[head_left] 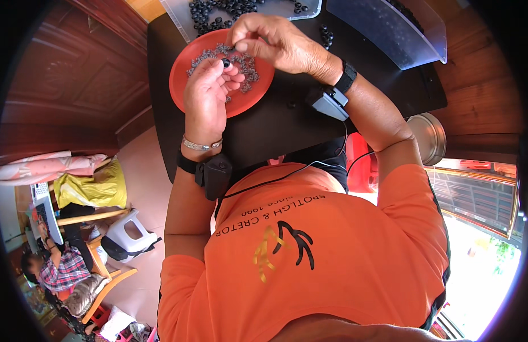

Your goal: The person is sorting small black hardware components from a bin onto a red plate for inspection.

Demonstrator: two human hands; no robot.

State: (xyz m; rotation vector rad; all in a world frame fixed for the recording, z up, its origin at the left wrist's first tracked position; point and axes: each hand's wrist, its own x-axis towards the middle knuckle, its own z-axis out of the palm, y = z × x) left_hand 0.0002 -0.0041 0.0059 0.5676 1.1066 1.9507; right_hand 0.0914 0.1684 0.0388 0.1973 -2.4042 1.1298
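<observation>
My left hand is raised over the near left part of a round orange-red plate. Between its thumb and fingers sits a small round black part with a hole or hollow in it. Just beyond, my right hand reaches in from the right, thumb and forefinger pinched above the plate. Whatever small thing they pinch is too small and dark to make out. Many little grey metal-looking pieces lie spread over the plate, partly hidden by both hands.
Behind the plate, a clear plastic bin holds many black round parts. Another clear bin stands at the back right. Several loose black parts lie on the black table. Far left, a person sits near a wooden chair.
</observation>
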